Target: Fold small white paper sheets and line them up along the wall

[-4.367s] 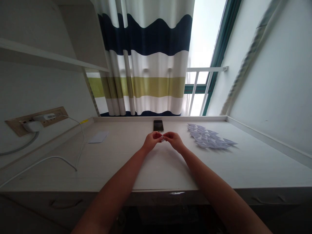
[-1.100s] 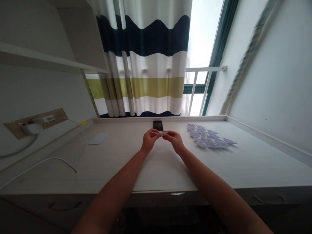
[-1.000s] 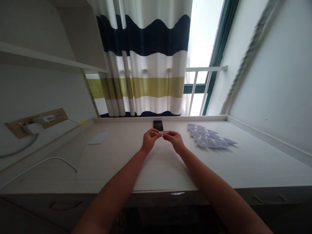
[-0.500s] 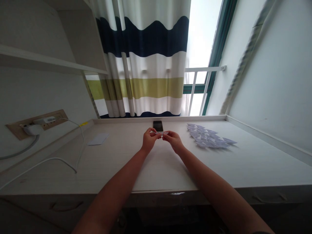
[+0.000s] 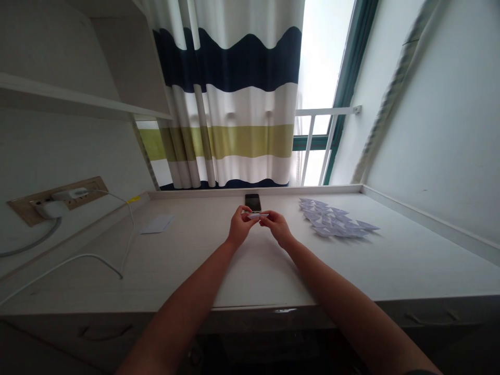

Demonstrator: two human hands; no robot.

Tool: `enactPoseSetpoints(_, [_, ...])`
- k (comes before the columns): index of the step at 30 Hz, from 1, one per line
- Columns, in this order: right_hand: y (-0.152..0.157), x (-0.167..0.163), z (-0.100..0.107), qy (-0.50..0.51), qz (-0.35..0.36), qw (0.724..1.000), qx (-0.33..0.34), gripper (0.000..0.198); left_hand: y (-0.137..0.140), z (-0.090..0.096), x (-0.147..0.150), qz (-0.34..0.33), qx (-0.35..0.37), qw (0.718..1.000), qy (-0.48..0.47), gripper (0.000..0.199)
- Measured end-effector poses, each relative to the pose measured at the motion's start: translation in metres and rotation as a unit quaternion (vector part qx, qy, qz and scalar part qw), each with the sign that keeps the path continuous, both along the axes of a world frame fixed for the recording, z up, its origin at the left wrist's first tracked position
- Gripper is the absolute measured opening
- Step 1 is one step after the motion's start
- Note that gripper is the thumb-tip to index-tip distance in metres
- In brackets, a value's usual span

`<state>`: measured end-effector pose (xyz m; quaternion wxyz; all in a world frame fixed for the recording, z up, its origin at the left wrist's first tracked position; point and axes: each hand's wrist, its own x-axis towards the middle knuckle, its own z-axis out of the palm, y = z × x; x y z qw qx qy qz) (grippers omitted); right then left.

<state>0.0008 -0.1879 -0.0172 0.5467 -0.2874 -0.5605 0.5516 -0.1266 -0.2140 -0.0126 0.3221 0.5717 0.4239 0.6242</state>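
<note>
Between my two hands, near the middle of the desk, is a small folded piece of white paper [image 5: 258, 215]. My left hand [image 5: 239, 227] pinches its left end between thumb and fingers. At the right end, my right hand [image 5: 275, 226] grips it with its fingertips. Just beyond the hands lies a dark phone [image 5: 252, 202], its near edge close behind the paper. To the right, several folded white paper triangles [image 5: 336, 219] lie in overlapping rows. A flat stack of white paper sheets [image 5: 157, 224] rests on the left side.
The pale desk [image 5: 175, 276] has a raised back edge below a striped curtain [image 5: 242, 140]. White charging cables [image 5: 97, 256] run from the wall socket [image 5: 58, 200] across the desk's left side. Shelves [image 5: 78, 99] overhang at upper left.
The paper between my hands has tilted, so more of its white face shows. My fingers have shifted slightly on it. The things on the desk stay where they were.
</note>
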Motion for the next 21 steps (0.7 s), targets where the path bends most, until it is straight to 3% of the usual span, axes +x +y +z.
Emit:
enactPoseSetpoints(7, [-0.003,0.004,0.004,-0.036,0.006,0.999,-0.006,0.024,0.005,-0.005,-0.004,0.010,0.006,0.999,0.046,0.031])
enactPoseSetpoints(12, [-0.003,0.009,0.006,-0.070,0.029,0.997,-0.005,0.023,0.005,-0.003,-0.008,-0.028,-0.025,0.999,0.006,0.030])
enactPoseSetpoints(21, [-0.001,0.011,0.007,-0.094,0.034,0.995,-0.017,0.022,0.000,0.004,-0.011,-0.017,-0.065,0.998,-0.016,0.032])
